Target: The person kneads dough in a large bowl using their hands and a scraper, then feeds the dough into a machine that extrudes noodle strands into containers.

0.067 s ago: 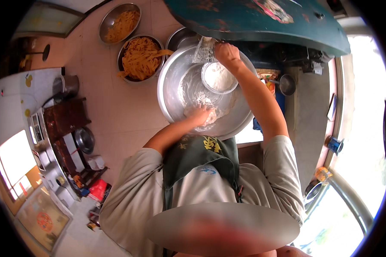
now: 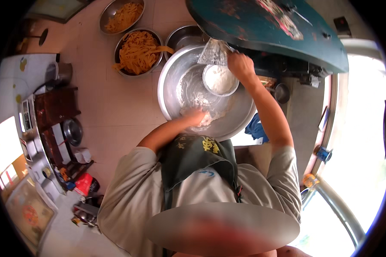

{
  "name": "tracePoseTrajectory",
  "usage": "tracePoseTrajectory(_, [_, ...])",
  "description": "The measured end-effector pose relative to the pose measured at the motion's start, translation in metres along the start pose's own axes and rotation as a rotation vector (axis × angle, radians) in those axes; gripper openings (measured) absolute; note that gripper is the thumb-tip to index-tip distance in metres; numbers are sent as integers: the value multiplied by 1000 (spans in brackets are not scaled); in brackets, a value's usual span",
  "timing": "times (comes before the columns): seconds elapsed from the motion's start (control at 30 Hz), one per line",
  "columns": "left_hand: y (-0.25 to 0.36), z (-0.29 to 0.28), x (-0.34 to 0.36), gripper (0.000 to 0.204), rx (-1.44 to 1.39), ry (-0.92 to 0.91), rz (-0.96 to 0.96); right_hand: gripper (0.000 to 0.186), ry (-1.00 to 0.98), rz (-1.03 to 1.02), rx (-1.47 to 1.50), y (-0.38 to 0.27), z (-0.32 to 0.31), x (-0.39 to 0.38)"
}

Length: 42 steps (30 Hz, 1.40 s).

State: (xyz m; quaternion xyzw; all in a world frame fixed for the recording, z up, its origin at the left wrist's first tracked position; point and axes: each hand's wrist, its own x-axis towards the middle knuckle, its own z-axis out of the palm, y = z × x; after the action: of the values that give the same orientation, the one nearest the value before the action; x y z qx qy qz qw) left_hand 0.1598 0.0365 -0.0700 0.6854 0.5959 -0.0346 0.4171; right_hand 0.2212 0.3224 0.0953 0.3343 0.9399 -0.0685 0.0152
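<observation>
A wide metal basin (image 2: pixel 165 92) is in front of me, its inside smeared with flour. My left hand (image 2: pixel 195 115) presses down on a pale lump of dough (image 2: pixel 206 119) near the basin's front, its fingers blurred and curled over it. A round tub of white flour (image 2: pixel 220 80) rests in the basin's far right part. Above the tub's far edge, my right hand (image 2: pixel 241 65) is closed on a clear plastic bag (image 2: pixel 213 52) dusted with white; its fingertips are partly hidden.
Two metal bowls of yellow noodle strips, one nearer (image 2: pixel 139 52) and one farther (image 2: pixel 123 18), stand on the tiled floor at the far left. Another metal bowl (image 2: pixel 180 37) touches the basin's far side. A dark green machine (image 2: pixel 266 25) overhangs the far right; a saucepan (image 2: pixel 281 93) lies beyond my right forearm.
My right hand and the bag have shifted a little right and nearer. My left hand stays on the dough. The whole view has turned slightly.
</observation>
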Motion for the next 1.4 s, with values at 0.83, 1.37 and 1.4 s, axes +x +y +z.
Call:
tracePoseTrajectory(0.83, [-1, -133, -35, 51, -1649, 161, 91, 44, -37, 175, 40, -26, 22, 42])
tracePoseTrajectory(1.37, [4, -261, 90, 60, -89, 770, -189, 36, 105, 114, 285, 24, -6, -23])
tracePoseTrajectory(1.4, [16, -262, 79, 60, -65, 779, -174, 37, 128, 72, 280, 27, -6, -32])
